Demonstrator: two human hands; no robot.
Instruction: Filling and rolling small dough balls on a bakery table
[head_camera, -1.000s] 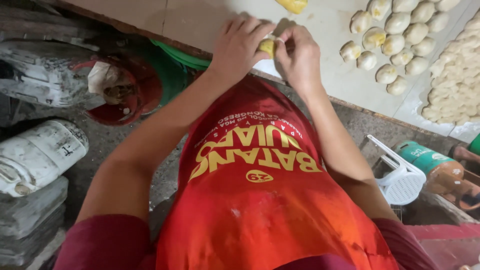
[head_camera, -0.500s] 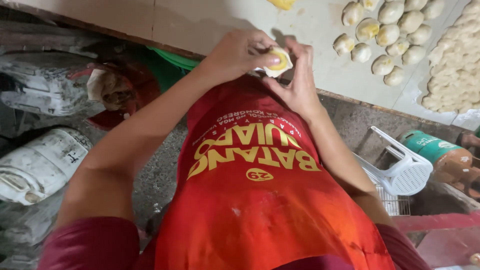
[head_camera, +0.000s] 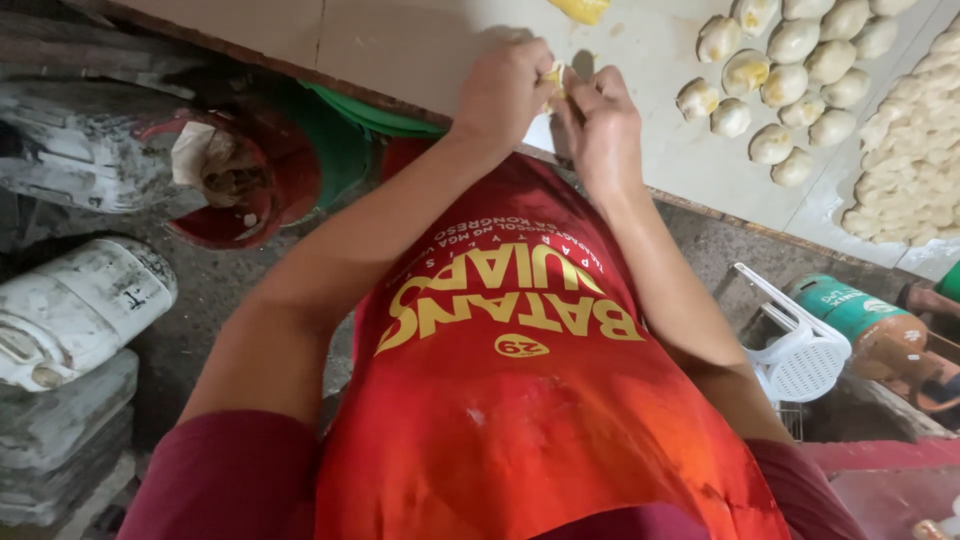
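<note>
My left hand (head_camera: 510, 85) and my right hand (head_camera: 603, 120) meet over the edge of the pale worktable (head_camera: 400, 40), fingers pinched together around a small dough piece with yellow filling (head_camera: 556, 82). Most of that piece is hidden by my fingers. To the right on the table lie several filled dough balls (head_camera: 790, 70) in rows, and a heap of flat dough pieces (head_camera: 910, 160) beyond them. A lump of yellow filling (head_camera: 582, 9) sits at the table's far edge. I wear a red apron (head_camera: 520, 400).
Under the table on the left stand a red bucket (head_camera: 250, 180), a green basin (head_camera: 340, 140) and grey-white jerrycans (head_camera: 80, 310). On the right are a white plastic basket (head_camera: 800, 350) and a teal canister (head_camera: 850, 310) on the floor.
My hands have shifted a little and closed tighter on the dough piece; the yellow filling that showed half a second ago is now mostly covered by my fingers.
</note>
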